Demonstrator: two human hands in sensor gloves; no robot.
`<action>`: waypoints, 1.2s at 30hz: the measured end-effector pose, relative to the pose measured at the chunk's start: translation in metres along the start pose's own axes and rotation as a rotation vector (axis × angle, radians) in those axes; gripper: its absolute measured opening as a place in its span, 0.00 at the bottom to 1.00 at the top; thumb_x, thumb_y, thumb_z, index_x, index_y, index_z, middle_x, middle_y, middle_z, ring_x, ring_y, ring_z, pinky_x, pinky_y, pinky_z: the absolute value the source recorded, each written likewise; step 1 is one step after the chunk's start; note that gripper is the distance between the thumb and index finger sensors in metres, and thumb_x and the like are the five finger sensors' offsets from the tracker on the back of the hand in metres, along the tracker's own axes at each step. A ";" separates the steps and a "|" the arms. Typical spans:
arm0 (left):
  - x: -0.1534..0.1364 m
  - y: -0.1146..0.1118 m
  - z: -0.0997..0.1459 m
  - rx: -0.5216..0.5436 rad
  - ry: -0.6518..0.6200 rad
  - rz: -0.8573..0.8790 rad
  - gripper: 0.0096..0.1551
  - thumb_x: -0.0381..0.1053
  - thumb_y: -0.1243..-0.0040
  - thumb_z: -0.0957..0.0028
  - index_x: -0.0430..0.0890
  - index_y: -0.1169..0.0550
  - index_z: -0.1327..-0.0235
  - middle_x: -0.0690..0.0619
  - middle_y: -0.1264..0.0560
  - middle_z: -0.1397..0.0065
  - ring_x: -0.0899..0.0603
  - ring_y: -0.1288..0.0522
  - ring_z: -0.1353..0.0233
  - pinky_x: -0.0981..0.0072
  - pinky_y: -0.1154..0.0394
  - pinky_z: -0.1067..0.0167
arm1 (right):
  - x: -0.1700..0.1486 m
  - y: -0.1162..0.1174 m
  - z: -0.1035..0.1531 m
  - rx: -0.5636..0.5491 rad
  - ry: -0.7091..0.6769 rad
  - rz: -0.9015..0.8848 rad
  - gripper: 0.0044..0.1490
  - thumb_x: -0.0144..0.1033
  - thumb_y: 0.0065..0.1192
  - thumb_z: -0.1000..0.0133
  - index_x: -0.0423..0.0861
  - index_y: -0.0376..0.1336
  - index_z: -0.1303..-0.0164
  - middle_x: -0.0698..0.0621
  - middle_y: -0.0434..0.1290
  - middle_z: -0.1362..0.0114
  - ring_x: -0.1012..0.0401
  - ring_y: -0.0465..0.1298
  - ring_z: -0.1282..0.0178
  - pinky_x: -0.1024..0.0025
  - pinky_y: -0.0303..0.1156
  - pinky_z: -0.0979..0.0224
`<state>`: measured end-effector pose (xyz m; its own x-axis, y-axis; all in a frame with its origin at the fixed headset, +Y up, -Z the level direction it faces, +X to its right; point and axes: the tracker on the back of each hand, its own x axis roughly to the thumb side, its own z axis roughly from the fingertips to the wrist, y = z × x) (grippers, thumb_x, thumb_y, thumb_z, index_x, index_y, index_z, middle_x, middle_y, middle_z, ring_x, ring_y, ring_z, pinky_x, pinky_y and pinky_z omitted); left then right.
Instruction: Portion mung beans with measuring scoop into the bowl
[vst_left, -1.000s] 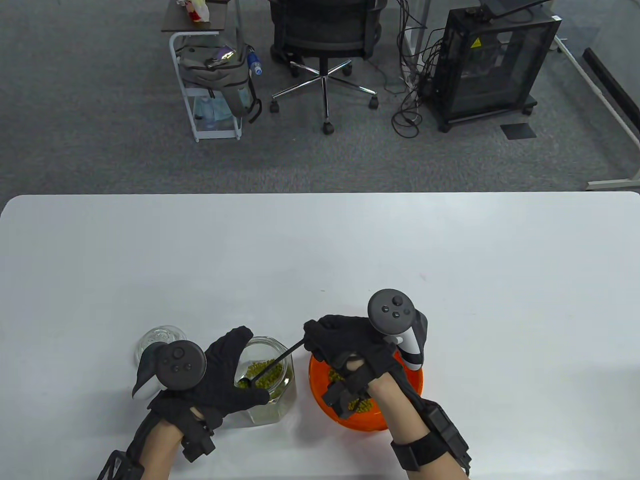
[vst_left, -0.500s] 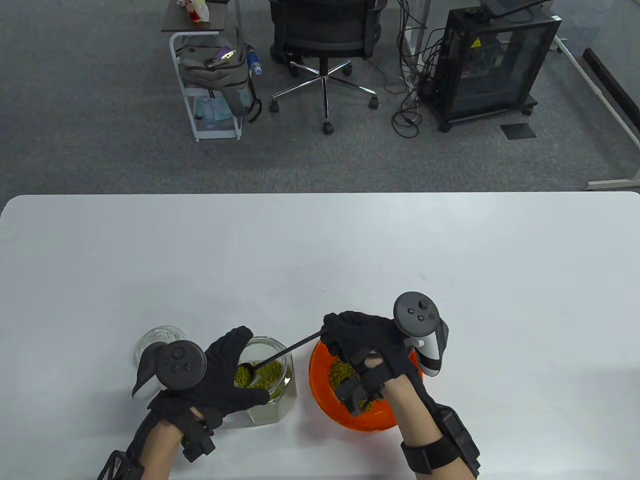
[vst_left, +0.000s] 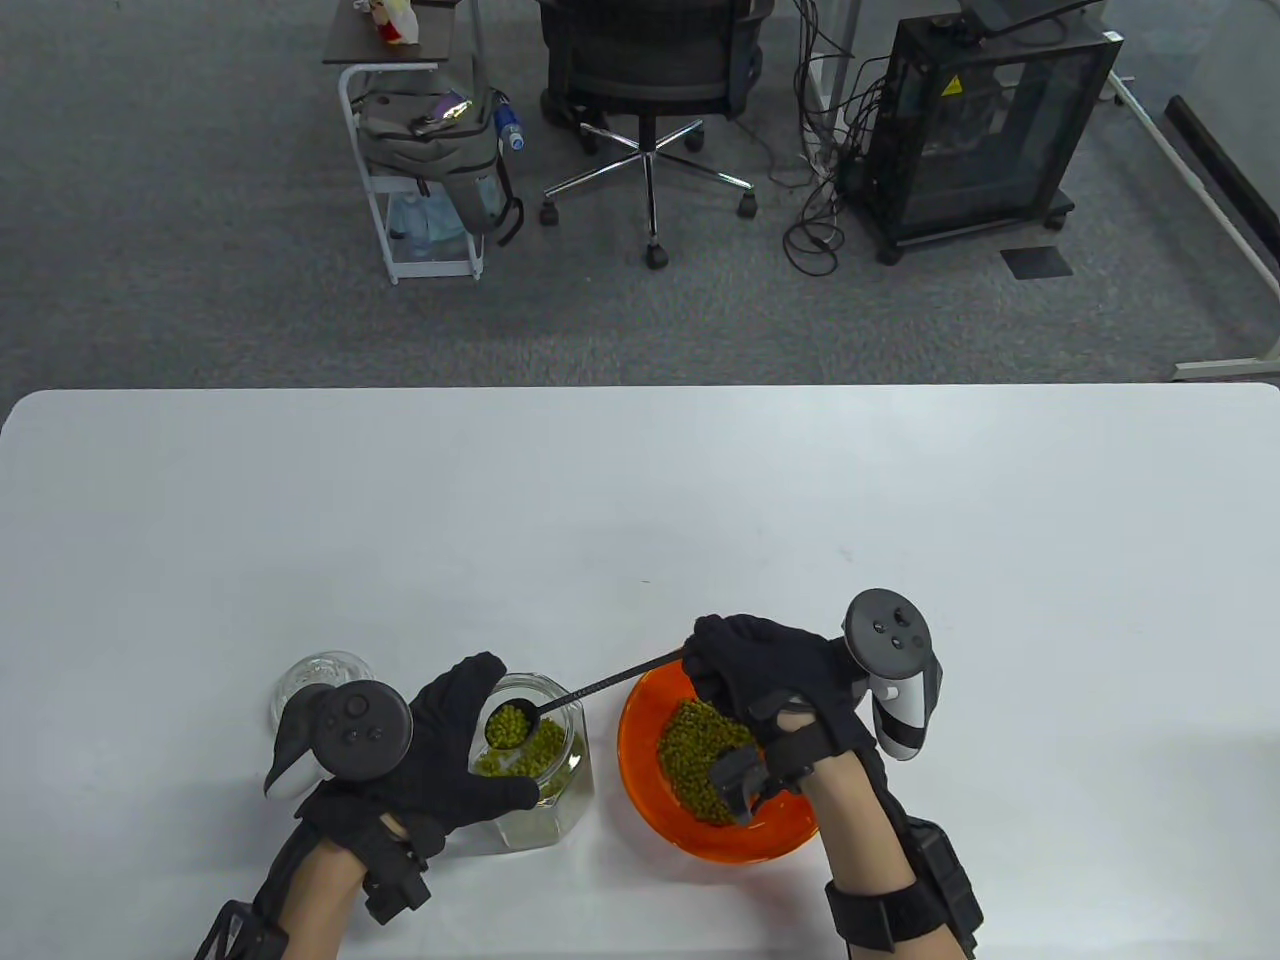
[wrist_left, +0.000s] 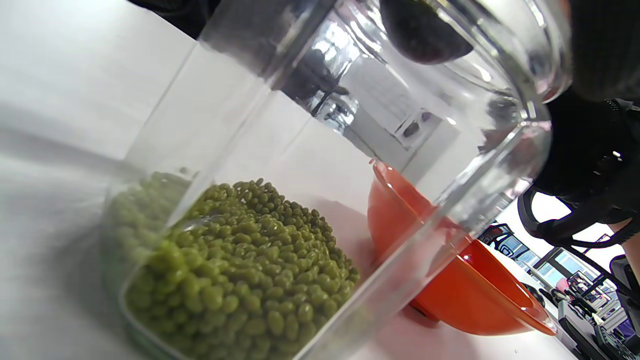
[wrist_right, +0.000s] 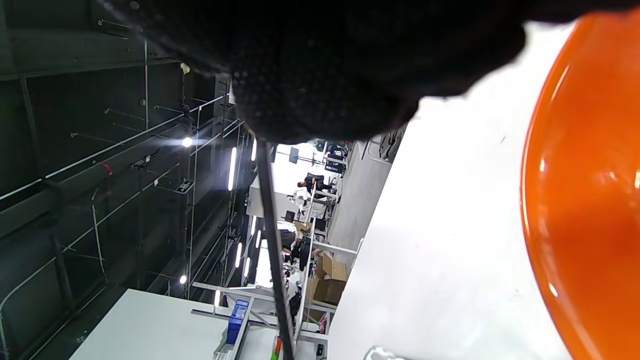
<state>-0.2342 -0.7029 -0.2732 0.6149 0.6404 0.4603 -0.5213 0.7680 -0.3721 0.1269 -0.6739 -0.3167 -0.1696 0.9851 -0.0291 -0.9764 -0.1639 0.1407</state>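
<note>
A: Far left, glass lid (vst_left: 322, 678) on the table (vst_left: 640, 500), just beside the left hand (vst_left: 440, 745). That hand's fingers wrap the glass jar (vst_left: 535, 765), steadying it.

B: Scoop?

A: Measuring scoop (vst_left: 510, 726) sits level at the jar mouth, heaped with mung beans (vst_left: 508, 722). More beans in the jar below.

B: And the holder?

A: Right hand (vst_left: 765, 670) pinches the far end of the long handle, above the orange bowl (vst_left: 650, 800), which already holds a pile.

B: Advice for the carry?

A: My judgement: keep the scoop flat, clear the rim, travel slowly, tip only over the bowl's middle. Heaped beans roll off easily.
</note>
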 end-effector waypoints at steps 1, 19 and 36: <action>0.000 0.000 0.000 0.000 0.000 0.000 0.77 0.84 0.35 0.53 0.33 0.56 0.21 0.28 0.52 0.17 0.20 0.43 0.20 0.20 0.43 0.28 | 0.000 -0.002 0.001 -0.001 -0.001 -0.008 0.27 0.49 0.66 0.45 0.37 0.80 0.62 0.43 0.85 0.61 0.55 0.82 0.71 0.62 0.79 0.64; 0.000 0.000 0.000 -0.001 0.000 -0.001 0.77 0.84 0.35 0.53 0.33 0.56 0.21 0.28 0.52 0.17 0.20 0.42 0.20 0.20 0.43 0.28 | 0.004 -0.028 0.005 -0.012 -0.004 -0.113 0.27 0.49 0.66 0.45 0.37 0.80 0.62 0.44 0.85 0.62 0.55 0.82 0.72 0.62 0.79 0.65; 0.000 0.000 0.000 0.000 0.001 -0.001 0.77 0.84 0.35 0.53 0.33 0.56 0.21 0.28 0.52 0.17 0.20 0.43 0.20 0.20 0.44 0.28 | 0.001 -0.093 0.019 -0.079 -0.009 -0.086 0.27 0.50 0.66 0.45 0.37 0.80 0.62 0.44 0.85 0.62 0.55 0.82 0.72 0.62 0.79 0.65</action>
<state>-0.2344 -0.7029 -0.2734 0.6155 0.6400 0.4599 -0.5208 0.7683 -0.3722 0.2202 -0.6568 -0.3112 -0.0837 0.9961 -0.0284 -0.9949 -0.0819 0.0595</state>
